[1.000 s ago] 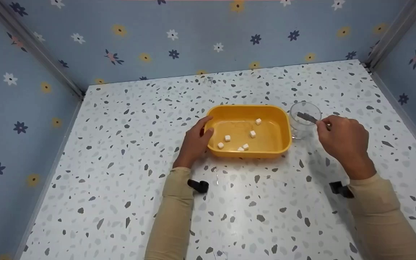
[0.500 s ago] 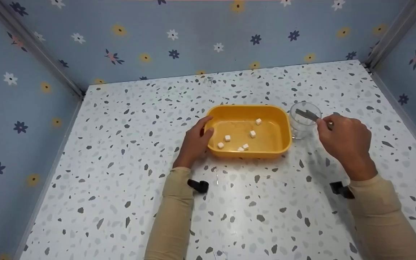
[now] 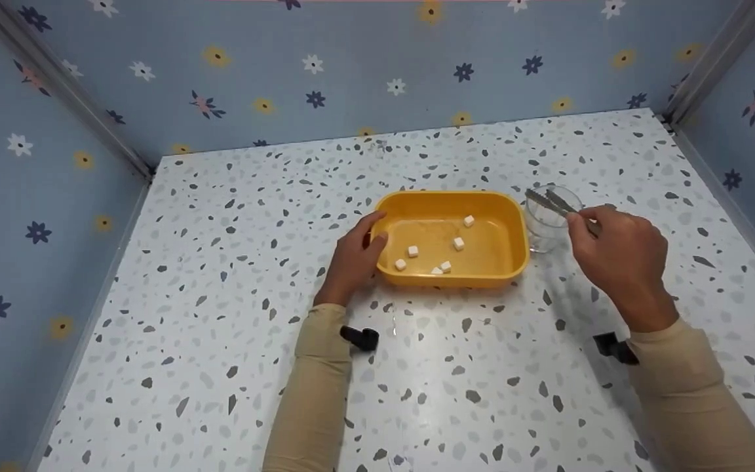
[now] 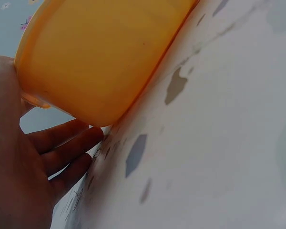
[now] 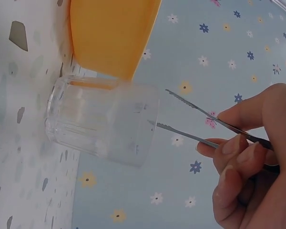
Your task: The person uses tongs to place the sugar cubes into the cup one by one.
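"Pose?"
"The left hand (image 3: 351, 257) gripped the tray (image 3: 482, 281), thumb over its rim; the right hand (image 3: 625, 259) pinched tweezers (image 5: 205, 113), tips parted, at the glass (image 5: 105, 119)."
"Room?"
"The table (image 3: 220, 275) ran well left of the left hand, and between the forearms (image 3: 309, 406)."

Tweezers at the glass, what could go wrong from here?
The glass stands close beside the tray; if the left hand, gripping the tray's end, shifts it, the glass might get bumped. The tweezers' tips are spread at the glass's mouth and no hand steadies the glass, so a knock could tip it.
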`<act>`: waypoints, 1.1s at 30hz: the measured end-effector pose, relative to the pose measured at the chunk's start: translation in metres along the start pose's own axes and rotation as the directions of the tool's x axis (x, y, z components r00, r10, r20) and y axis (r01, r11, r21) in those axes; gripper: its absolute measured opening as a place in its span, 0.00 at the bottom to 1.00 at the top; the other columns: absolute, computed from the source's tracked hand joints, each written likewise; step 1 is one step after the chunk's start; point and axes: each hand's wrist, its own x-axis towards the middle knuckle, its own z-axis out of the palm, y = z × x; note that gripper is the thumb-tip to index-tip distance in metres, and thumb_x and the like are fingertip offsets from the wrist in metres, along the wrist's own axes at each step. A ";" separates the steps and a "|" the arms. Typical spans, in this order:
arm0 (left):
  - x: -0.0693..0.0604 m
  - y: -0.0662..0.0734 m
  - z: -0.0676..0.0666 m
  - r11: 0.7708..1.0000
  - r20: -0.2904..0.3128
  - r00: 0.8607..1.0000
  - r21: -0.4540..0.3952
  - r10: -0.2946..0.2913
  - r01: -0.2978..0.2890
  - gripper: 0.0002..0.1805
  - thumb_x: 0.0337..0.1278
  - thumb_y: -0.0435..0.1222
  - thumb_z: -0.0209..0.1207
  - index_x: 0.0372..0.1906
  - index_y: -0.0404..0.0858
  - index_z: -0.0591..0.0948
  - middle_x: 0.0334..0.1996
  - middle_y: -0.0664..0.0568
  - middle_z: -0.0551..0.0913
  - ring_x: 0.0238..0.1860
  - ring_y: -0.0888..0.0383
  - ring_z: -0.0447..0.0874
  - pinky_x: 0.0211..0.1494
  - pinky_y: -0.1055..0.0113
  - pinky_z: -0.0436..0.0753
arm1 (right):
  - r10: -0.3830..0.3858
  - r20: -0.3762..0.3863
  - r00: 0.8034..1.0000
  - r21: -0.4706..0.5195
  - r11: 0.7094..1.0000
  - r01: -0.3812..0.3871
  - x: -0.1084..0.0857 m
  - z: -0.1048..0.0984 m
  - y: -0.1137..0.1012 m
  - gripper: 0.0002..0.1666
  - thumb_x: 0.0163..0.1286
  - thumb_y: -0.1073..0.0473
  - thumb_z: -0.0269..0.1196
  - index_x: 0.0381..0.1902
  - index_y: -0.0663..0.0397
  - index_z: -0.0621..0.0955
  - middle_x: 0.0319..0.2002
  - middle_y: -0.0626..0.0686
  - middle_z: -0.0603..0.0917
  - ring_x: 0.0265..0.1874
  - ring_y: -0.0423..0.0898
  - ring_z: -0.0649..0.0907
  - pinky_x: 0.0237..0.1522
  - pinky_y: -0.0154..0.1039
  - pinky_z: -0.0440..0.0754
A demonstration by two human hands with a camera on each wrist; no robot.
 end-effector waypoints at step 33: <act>-0.001 0.001 -0.001 1.000 0.005 1.000 -0.002 0.016 -0.016 0.26 0.73 0.48 0.51 0.73 0.56 0.70 0.67 0.56 0.74 0.57 0.62 0.76 0.62 0.63 0.74 | -0.153 0.013 0.988 0.097 0.984 0.151 -0.008 0.023 -0.013 0.15 0.65 0.57 0.68 0.36 0.67 0.88 0.28 0.60 0.88 0.20 0.55 0.83 0.22 0.50 0.77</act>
